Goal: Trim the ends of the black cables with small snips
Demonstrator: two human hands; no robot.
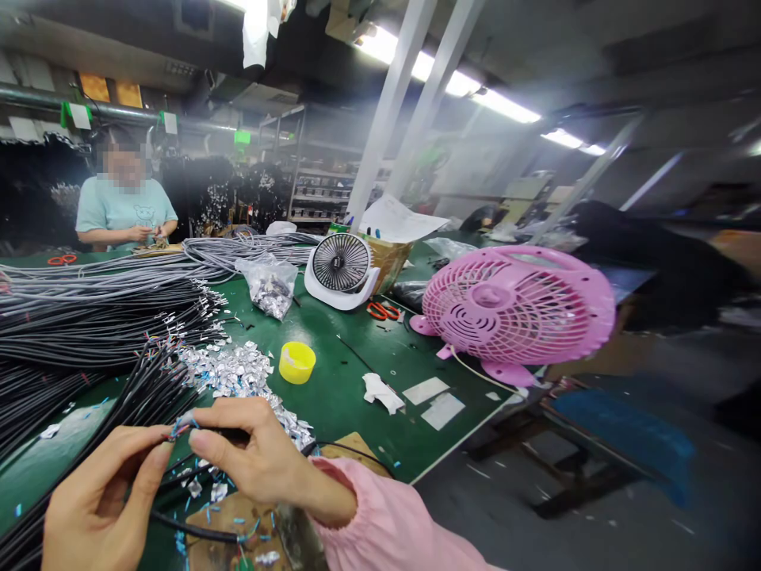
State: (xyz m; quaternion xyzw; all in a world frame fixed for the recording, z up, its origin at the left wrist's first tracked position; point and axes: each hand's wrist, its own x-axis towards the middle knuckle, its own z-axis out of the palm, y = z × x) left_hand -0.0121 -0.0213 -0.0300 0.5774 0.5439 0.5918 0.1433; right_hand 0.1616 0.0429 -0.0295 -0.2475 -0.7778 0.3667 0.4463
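Thin coloured wires at a cable end sit between my two hands. My left hand is closed, pinching them between thumb and forefinger. From the other side, my right hand is closed on the same wires, thumb and fingertips together. A black cable with bared wire ends lies below the hands, over a worn wooden block scattered with blue scraps. Just beyond is a heap of silver foil scraps. Bundles of black cables lie to the left, stripped ends facing the foil.
On the green table stand a yellow tape ring, a bag of small parts, a small white fan and a pink fan. Orange-handled scissors lie between the fans. Across the table sits another person. A blue-topped stool is at right.
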